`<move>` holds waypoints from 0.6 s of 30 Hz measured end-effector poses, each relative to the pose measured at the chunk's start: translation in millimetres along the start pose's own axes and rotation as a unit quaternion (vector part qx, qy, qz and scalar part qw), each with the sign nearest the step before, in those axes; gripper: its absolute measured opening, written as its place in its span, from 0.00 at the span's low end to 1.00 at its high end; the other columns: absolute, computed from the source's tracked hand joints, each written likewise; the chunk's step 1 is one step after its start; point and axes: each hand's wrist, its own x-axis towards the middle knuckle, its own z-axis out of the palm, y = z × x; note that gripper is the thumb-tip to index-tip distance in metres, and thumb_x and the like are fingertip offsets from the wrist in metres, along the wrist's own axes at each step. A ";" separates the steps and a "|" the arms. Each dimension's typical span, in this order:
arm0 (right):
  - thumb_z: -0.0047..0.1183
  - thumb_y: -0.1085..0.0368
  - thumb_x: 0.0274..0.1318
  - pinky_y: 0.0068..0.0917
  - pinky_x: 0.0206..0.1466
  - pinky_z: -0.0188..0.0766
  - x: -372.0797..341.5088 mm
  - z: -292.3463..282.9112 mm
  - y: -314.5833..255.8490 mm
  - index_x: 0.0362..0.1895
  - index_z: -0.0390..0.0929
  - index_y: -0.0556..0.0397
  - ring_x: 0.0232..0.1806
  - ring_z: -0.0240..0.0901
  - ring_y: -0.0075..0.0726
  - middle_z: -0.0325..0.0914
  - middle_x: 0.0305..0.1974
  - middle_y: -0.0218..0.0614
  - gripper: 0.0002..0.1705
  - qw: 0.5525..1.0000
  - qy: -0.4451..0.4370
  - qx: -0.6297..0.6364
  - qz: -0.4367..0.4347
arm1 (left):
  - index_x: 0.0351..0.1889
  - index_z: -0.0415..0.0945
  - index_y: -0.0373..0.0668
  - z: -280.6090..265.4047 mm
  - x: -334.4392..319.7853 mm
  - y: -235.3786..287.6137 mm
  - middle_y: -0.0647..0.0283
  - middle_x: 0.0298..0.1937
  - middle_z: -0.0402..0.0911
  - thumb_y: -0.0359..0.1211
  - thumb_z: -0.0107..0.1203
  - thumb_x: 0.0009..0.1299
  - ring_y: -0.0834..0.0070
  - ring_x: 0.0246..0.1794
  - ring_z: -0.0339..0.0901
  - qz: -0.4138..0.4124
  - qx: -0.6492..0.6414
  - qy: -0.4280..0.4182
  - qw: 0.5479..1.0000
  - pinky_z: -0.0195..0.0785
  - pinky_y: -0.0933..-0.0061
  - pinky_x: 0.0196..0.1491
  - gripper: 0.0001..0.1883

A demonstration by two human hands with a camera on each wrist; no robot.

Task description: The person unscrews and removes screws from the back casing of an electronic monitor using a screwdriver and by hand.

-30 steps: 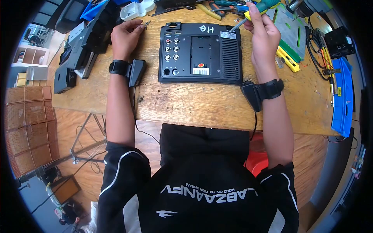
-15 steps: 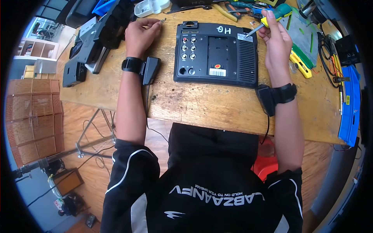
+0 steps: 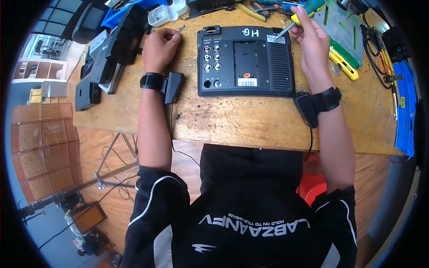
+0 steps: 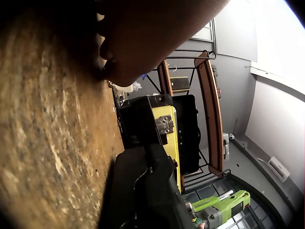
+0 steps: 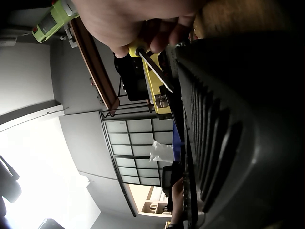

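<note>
A black device [image 3: 228,67] with round sockets and a vented side lies on the table, label side up. My right hand [image 3: 314,49] grips a screwdriver by its yellow and green handle, the shaft [image 3: 284,32] slanting down to the white label near the device's far right corner. Seen from the right wrist, that shaft [image 5: 156,71] points past the vents; contact at its tip is unclear. Left of the device, my left hand [image 3: 161,50] rests on the table with fingers loosely curled beside small metal bits [image 3: 181,27]. The left wrist view shows this hand [image 4: 143,43] dark against the wood.
Black equipment cases [image 3: 114,49] stand at the left, near a white container [image 3: 163,15]. Pliers and other tools lie behind the device. To the right are a green-edged board [image 3: 342,33], a yellow cutter [image 3: 343,63], cables and a blue tray [image 3: 405,111].
The head view has shifted. My left fingertips have drawn back slightly from the small metal bits. My right hand keeps its grip on the screwdriver, its tip still by the label.
</note>
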 end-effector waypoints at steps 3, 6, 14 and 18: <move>0.60 0.48 0.70 0.18 0.46 0.70 1.0 -2.3 3.9 0.55 0.86 0.52 0.37 0.70 0.15 0.77 0.36 0.19 0.23 1.000 -0.018 0.000 0.007 | 0.39 0.89 0.45 -3.0 -3.5 8.5 0.58 0.36 0.90 0.43 0.61 0.66 0.60 0.39 0.88 -0.014 0.020 -0.004 1.000 0.78 0.63 0.44 0.14; 0.60 0.48 0.70 0.17 0.46 0.69 -0.5 -4.1 4.8 0.56 0.85 0.53 0.36 0.69 0.14 0.76 0.35 0.18 0.23 1.000 -0.015 0.005 0.020 | 0.38 0.88 0.44 -1.0 -1.9 3.4 0.58 0.37 0.90 0.44 0.61 0.66 0.59 0.40 0.87 -0.007 0.002 0.004 1.000 0.78 0.63 0.45 0.14; 0.61 0.48 0.69 0.16 0.42 0.66 -1.7 5.5 -2.6 0.56 0.85 0.52 0.34 0.66 0.14 0.74 0.33 0.18 0.23 0.999 0.005 0.004 0.035 | 0.46 0.84 0.33 -3.9 4.5 10.5 0.58 0.40 0.89 0.34 0.57 0.76 0.78 0.34 0.84 -0.065 -0.405 0.002 0.912 0.75 0.78 0.38 0.12; 0.61 0.48 0.69 0.15 0.41 0.65 -5.7 5.9 -4.2 0.56 0.85 0.52 0.34 0.66 0.14 0.75 0.33 0.18 0.23 0.999 0.004 0.004 0.036 | 0.57 0.79 0.32 -8.3 1.7 16.8 0.55 0.48 0.87 0.30 0.58 0.77 0.78 0.35 0.84 -0.108 -0.537 -0.013 0.836 0.78 0.80 0.40 0.15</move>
